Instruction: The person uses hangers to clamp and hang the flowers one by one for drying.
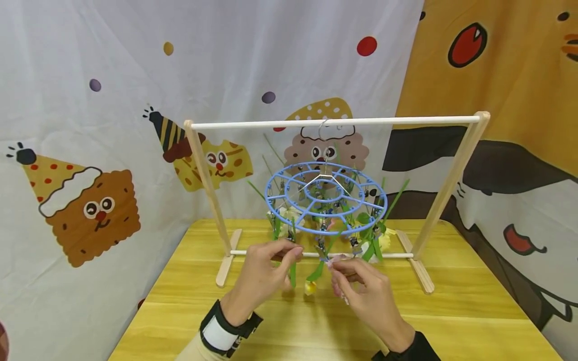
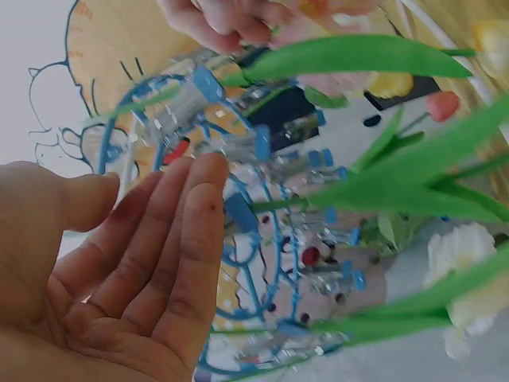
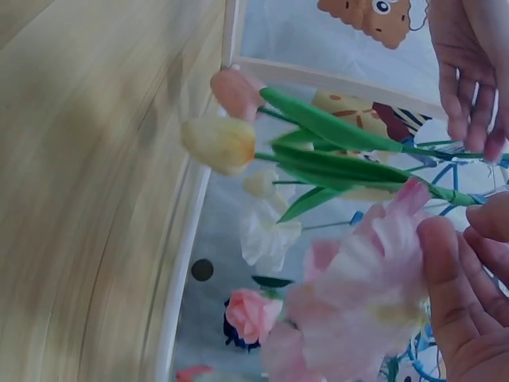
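Note:
A round blue clip hanger (image 1: 326,232) hangs by a metal hook, with artificial flowers dangling head-down from its clips. At its front edge my right hand (image 1: 368,296) pinches a pale pink artificial flower (image 3: 350,294) by its petals near the clips. My left hand (image 1: 264,273) is raised beside the front clips; in the left wrist view its fingers are spread loosely and hold nothing. Between the hands a yellow tulip (image 1: 310,287) hangs on a green stem. The right wrist view shows that yellow tulip in front of a peach tulip (image 3: 237,94).
A wooden stand with a white top rod (image 1: 253,124) carries the hanger over a wood-grain table (image 1: 180,311). Its feet (image 1: 422,276) spread on both sides. White flowers (image 1: 289,220) and a pink rose (image 3: 253,315) hang farther back. A printed cloth (image 1: 226,60) covers the wall behind.

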`<state>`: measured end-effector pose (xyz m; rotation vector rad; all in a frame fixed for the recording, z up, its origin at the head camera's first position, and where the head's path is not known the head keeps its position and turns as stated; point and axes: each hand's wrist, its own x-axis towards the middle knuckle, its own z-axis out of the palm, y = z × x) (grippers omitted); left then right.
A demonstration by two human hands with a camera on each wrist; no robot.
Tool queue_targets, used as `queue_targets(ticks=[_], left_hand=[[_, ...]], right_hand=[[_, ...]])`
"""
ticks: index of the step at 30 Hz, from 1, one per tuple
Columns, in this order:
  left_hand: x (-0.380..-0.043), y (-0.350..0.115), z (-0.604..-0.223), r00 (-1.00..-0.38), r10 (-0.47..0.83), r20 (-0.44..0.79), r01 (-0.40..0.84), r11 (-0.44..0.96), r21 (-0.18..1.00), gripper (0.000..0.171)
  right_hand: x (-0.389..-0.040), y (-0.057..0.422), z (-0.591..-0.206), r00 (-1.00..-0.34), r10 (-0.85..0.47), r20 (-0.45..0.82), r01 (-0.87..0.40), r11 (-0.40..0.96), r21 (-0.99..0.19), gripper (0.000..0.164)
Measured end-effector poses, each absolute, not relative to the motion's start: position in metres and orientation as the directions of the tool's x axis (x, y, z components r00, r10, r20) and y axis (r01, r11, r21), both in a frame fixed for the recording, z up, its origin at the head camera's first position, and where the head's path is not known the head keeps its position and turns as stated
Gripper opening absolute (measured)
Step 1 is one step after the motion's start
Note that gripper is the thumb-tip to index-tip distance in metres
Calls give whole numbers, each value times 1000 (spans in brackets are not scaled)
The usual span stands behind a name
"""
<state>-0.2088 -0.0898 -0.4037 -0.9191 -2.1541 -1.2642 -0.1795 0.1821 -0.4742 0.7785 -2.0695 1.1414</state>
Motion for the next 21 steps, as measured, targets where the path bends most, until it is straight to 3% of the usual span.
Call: queue_targets(ticks=[8, 21], left_hand=[[-222, -113, -418, -644, 269, 716, 751, 404, 523, 8], [-241, -152, -440, -710, 234, 664, 646, 592, 482, 6]], right_hand=[[-180, 195, -474, -580, -140, 802, -740, 502, -448, 37], [-180, 219, -483, -579, -126, 805, -697, 589, -409, 40]])
